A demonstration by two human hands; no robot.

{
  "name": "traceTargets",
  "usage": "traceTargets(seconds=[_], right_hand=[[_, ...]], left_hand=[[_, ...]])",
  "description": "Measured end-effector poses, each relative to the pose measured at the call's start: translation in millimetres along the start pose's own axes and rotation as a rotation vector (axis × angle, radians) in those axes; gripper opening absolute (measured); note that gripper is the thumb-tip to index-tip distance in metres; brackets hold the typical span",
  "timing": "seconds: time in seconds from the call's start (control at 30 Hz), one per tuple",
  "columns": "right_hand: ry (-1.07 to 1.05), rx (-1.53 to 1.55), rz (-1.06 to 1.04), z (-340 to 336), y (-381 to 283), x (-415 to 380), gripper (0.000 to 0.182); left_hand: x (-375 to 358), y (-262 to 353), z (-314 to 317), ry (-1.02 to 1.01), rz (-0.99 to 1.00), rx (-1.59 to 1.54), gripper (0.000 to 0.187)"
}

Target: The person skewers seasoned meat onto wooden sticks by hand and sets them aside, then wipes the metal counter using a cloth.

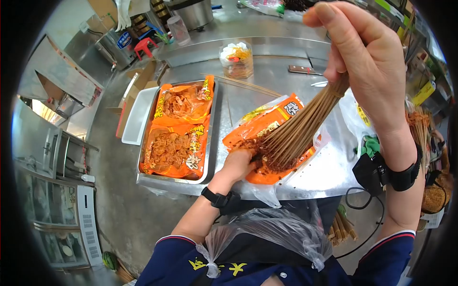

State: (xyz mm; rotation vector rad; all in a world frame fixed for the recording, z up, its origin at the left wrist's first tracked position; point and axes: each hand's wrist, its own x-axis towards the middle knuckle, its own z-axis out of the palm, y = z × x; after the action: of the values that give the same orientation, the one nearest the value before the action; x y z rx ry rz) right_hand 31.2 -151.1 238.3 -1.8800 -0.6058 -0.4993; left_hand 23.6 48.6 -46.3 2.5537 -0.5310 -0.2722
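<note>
A thick bundle of thin wooden skewers [305,124] slants down from upper right, its handle ends gathered tightly. My right hand [365,62] is closed on those handle ends, high over the table. Dark red, sauce-coated food pieces [281,162] cover the lower ends, resting on an orange printed food bag [267,117] with clear plastic around it. At their left side, my left hand [238,164] has its fingers curled against the coated ends; the fingertips are partly hidden. Both wrists wear black straps.
Left of the bag, a metal tray [208,164] holds two opened orange packets [183,102] of red food. Behind stand a clear container [237,62] and a wooden-handled knife [303,69]. Loose skewers [248,84] lie near it. The steel table's front edge [329,193] is close to my body.
</note>
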Motion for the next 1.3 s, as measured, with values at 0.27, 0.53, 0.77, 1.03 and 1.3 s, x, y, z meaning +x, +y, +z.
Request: traceTargets(seconds=[0.27,0.53,0.77,1.03,1.3], right_hand=[[0.186,-0.169,-0.015,-19.0,29.6,-5.6,0.026],[0.187,-0.307,-0.056,18.7,12.5,-1.0,0.024],[0.083,-0.418,-0.128,58.5,-3.6,6.7,0.02],[-0.486,-0.651,-0.176,16.6,-30.6,21.8,0.017],[-0.717,-1.871,-0.846,-30.8,-48.2,-22.7,0.03]], left_hand=[[-0.8,3.0,-0.5,-0.036,-0.044,-0.048,0.024],[-2.1,-7.2,11.3,0.021,0.005,-0.041,0.024],[-4.6,-1.4,2.9,-0.014,-0.012,-0.025,0.024],[-1.3,-10.9,9.1,0.019,0.025,-0.044,0.023],[0.1,6.1,-5.5,-0.047,0.066,-0.128,0.036]])
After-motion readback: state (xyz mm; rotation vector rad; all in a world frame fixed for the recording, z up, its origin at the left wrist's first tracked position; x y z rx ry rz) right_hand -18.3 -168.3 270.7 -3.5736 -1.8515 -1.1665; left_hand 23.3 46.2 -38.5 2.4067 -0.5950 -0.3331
